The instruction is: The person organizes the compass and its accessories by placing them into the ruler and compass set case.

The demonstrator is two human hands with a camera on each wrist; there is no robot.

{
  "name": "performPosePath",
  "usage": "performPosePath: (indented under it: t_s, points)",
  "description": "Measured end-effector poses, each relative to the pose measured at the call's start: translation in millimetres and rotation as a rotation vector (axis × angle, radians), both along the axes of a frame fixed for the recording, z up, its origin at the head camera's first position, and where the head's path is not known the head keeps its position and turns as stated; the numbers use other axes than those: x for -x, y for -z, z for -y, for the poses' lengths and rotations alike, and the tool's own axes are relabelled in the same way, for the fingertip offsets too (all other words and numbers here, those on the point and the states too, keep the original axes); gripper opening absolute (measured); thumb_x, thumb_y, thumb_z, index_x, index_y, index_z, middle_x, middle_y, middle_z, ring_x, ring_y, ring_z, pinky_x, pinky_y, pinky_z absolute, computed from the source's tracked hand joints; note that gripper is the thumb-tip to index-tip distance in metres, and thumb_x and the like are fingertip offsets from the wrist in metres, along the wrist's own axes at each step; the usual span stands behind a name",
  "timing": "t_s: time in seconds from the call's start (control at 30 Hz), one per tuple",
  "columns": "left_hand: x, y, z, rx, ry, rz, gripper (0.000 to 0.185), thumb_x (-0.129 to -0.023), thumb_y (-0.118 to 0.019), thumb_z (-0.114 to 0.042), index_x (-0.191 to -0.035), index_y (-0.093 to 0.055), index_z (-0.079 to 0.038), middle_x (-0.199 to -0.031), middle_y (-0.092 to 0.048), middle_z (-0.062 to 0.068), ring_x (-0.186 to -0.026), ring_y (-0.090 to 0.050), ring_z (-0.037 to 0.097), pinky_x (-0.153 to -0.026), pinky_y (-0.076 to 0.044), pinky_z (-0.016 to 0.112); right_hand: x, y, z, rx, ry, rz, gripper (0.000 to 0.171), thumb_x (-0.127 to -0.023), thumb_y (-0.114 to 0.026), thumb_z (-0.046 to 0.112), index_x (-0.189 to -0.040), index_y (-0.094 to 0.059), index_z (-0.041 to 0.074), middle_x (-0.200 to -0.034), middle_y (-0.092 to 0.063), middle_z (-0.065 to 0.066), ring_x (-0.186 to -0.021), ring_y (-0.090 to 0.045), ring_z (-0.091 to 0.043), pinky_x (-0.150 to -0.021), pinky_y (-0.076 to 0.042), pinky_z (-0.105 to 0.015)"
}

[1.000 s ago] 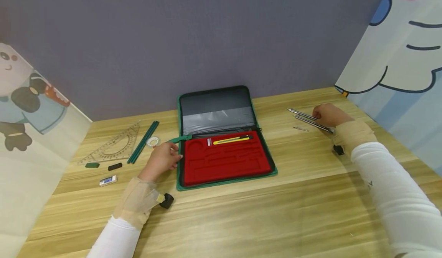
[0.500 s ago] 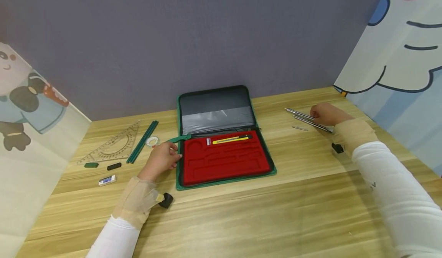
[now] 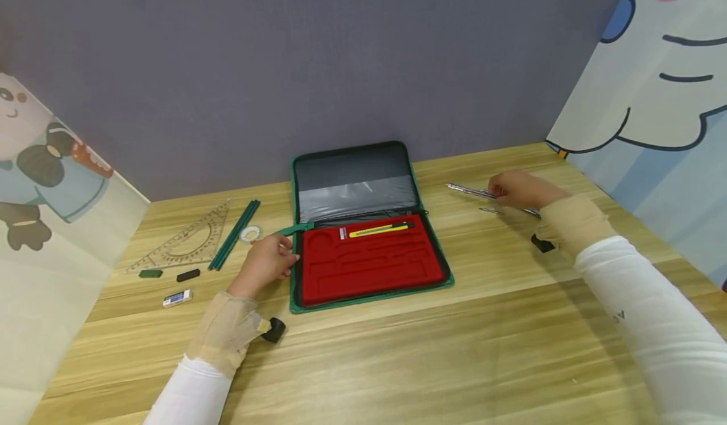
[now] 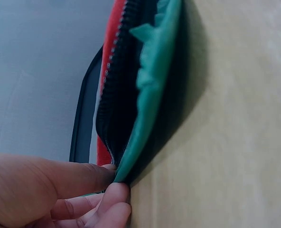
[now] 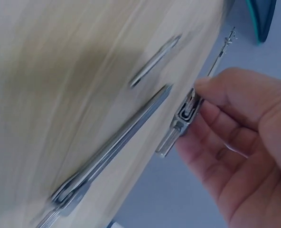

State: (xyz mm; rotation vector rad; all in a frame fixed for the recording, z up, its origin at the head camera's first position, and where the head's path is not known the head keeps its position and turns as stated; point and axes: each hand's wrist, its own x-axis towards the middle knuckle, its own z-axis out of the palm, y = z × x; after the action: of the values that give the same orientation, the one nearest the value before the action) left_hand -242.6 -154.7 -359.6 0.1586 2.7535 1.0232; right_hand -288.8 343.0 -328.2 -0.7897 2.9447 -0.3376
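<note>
My left hand point(image 3: 267, 266) pinches the left edge of an open green zip case point(image 4: 152, 90), thumb on top and fingers beneath. The case has a red moulded insert point(image 3: 369, 266) with shaped recesses; a yellow utility knife point(image 3: 382, 230) and a small labelled pack point(image 3: 343, 233) lie in it. Over at the right, my right hand point(image 3: 522, 188) holds a silver drawing compass point(image 5: 185, 111) between thumb and fingers, lifted off the table. Beneath it on the wood lie a second metal compass-like instrument point(image 5: 117, 137) and a short thin metal piece point(image 5: 154, 61).
Left of the case lie a clear set square point(image 3: 187, 239), green pencils point(image 3: 235, 235), a white ring-shaped item point(image 3: 250, 233), a green block point(image 3: 150, 273), a black block point(image 3: 188, 275) and a white eraser point(image 3: 178, 297). A grey partition point(image 3: 352, 65) stands behind.
My right hand has shifted left and lifted one compass away from the other, which stays on the table. My left hand keeps its place on the case edge.
</note>
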Motion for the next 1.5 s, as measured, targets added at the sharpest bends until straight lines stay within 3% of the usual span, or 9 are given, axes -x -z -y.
performPosePath:
  t_s: [0.27,0.73,0.97,1.5]
  points:
    - [0.3,0.5,0,-0.004,0.007,-0.004,0.029,-0.087,-0.062,-0.003,-0.111,-0.053,0.01,-0.088,-0.066,0.018,-0.052,-0.059,0.01,-0.05,-0.053,0.026,-8.5,-3.7,30,0.016,-0.032,-0.008,0.005,-0.083,-0.063,-0.003,-0.086,-0.062,0.0,-0.075,-0.058,-0.004,-0.067,-0.049,-0.015,-0.064,-0.044,-0.037]
    - [0.3,-1.7,0,-0.001,0.011,-0.004,0.028,-0.088,-0.062,-0.003,-0.111,-0.053,0.01,-0.089,-0.065,0.018,-0.053,-0.059,0.01,-0.051,-0.053,0.026,-11.8,-5.7,80,0.05,-0.151,-0.011,0.01,-0.079,-0.062,-0.007,-0.082,-0.062,0.002,-0.074,-0.059,-0.001,-0.07,-0.054,-0.015,-0.065,-0.047,-0.036]
    - [1.8,-0.6,1,-0.008,0.011,0.017,0.029,-0.089,-0.061,-0.004,-0.112,-0.052,0.01,-0.089,-0.066,0.018,-0.053,-0.058,0.011,-0.051,-0.053,0.026,-13.6,-4.2,104,0.07,-0.195,0.016,0.01,-0.08,-0.06,-0.007,-0.087,-0.063,0.0,-0.079,-0.062,-0.006,-0.074,-0.059,-0.019,-0.068,-0.05,-0.038]
    - [3.8,1.4,1,-0.015,0.006,0.025,0.026,-0.089,-0.06,-0.004,-0.11,-0.052,0.009,-0.082,-0.065,0.014,-0.052,-0.057,0.01,-0.05,-0.052,0.025,-14.5,-1.8,159,0.104,-0.251,0.082,0.009,-0.082,-0.061,-0.003,-0.091,-0.063,0.001,-0.08,-0.061,-0.004,-0.073,-0.055,-0.016,-0.07,-0.049,-0.034]
